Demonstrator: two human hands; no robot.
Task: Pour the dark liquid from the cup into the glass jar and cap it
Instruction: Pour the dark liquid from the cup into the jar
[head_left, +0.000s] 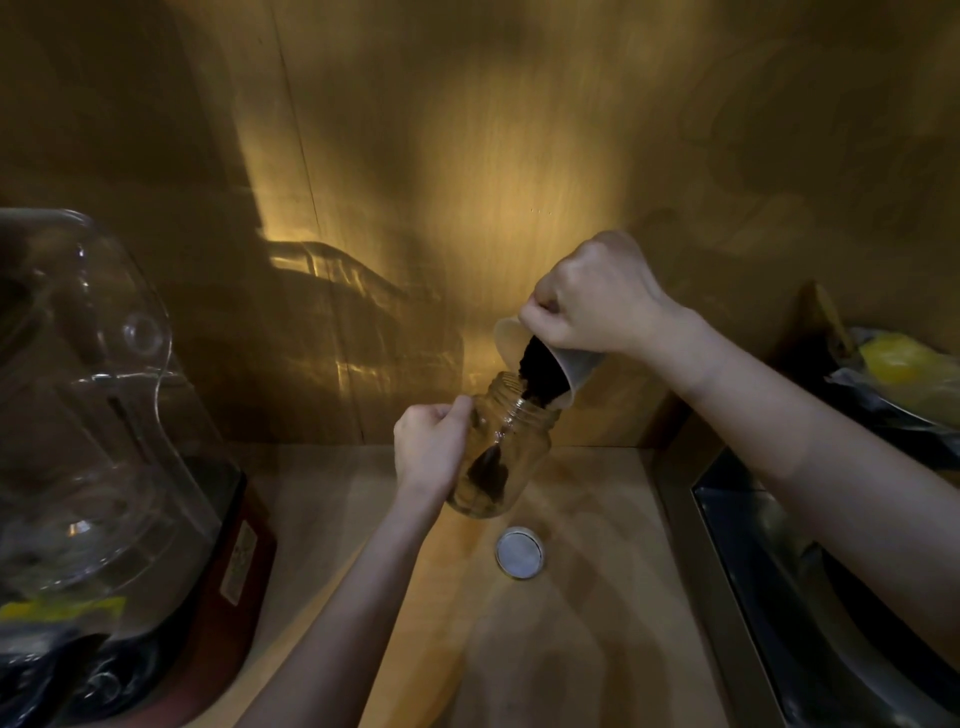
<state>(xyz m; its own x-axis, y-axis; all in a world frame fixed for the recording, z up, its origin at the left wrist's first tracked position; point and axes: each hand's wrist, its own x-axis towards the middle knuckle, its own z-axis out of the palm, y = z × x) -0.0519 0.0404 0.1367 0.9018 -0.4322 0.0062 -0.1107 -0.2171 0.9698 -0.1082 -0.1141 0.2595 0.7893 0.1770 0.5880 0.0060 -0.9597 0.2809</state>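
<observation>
My left hand (428, 447) grips a clear glass jar (511, 457), held tilted above the wooden counter with its mouth up and to the right. My right hand (597, 296) holds a translucent plastic cup (563, 366) tipped over the jar's mouth. Dark contents (537, 371) slide from the cup into the jar, and a dark pool (485, 475) lies in the jar's lower part. The jar's round lid (519, 552) lies flat on the counter just below the jar, apart from both hands.
A large clear blender jug on a red base (104, 415) stands at the left. A dark sink (810, 582) runs along the right edge. Behind it sits a bag with something yellow (898, 364). A wooden wall (467, 156) closes the back of the counter (587, 623).
</observation>
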